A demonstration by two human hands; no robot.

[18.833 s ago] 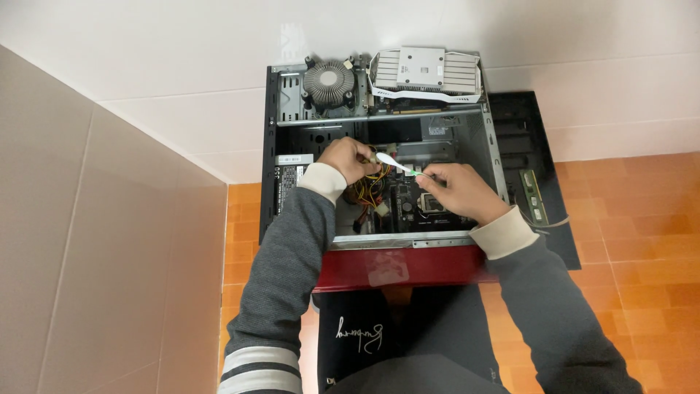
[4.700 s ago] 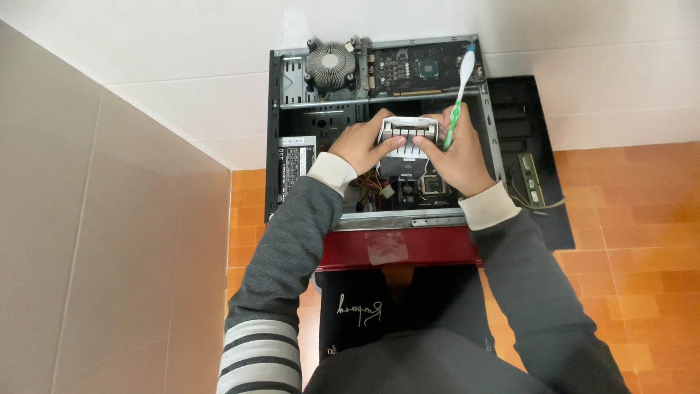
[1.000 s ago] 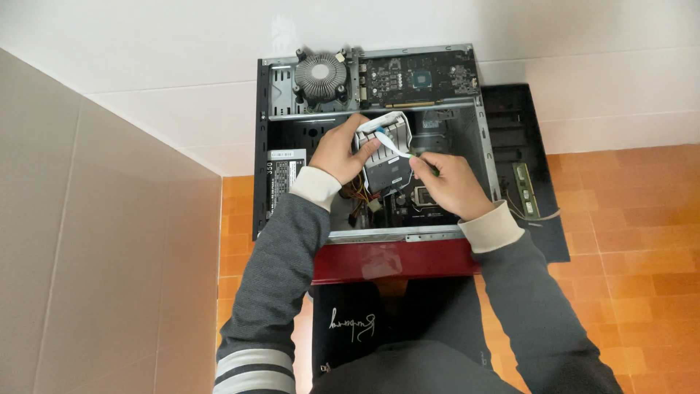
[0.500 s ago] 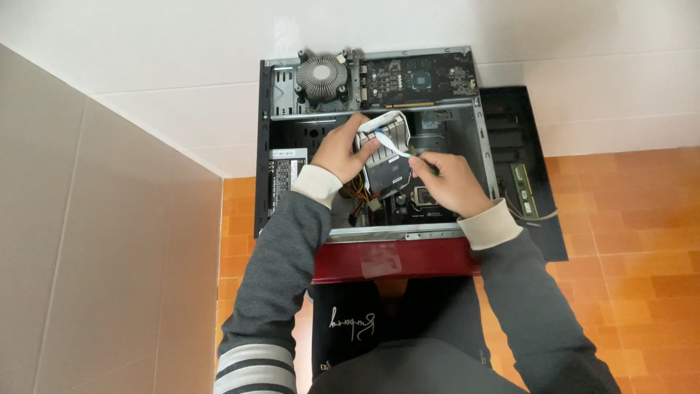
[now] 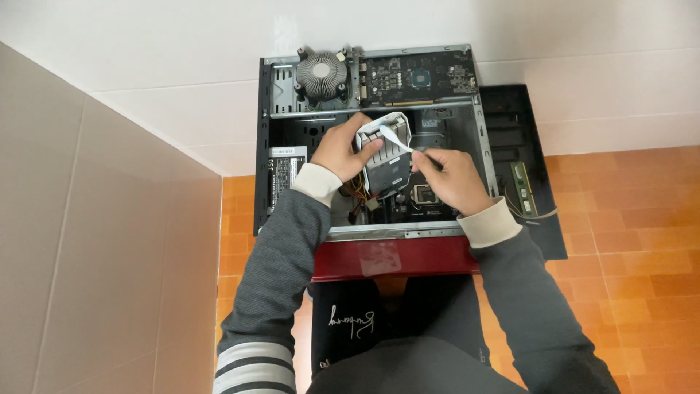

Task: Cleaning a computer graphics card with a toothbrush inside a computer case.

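Note:
An open desktop computer case (image 5: pixel 264 146) lies on its side on the floor in front of me. My left hand (image 5: pixel 341 146) grips a white and grey finned part (image 5: pixel 388 157), likely a graphics card shroud, held tilted over the case's inside. My right hand (image 5: pixel 446 177) holds a white toothbrush (image 5: pixel 396 140) with its head against the top of that part. Under my hands the motherboard with its bare processor socket (image 5: pixel 425 194) shows.
A round finned cooler with fan (image 5: pixel 321 74) and a bare circuit board (image 5: pixel 417 76) rest on the case's far edge. The black side panel (image 5: pixel 529 146) lies to the right with memory sticks (image 5: pixel 523 188) on it. White tiled wall behind, orange floor tiles around.
Over the last second the brush head has shifted slightly along the finned part; my left hand keeps the part in the same place. Earlier the part was held flat in both hands.

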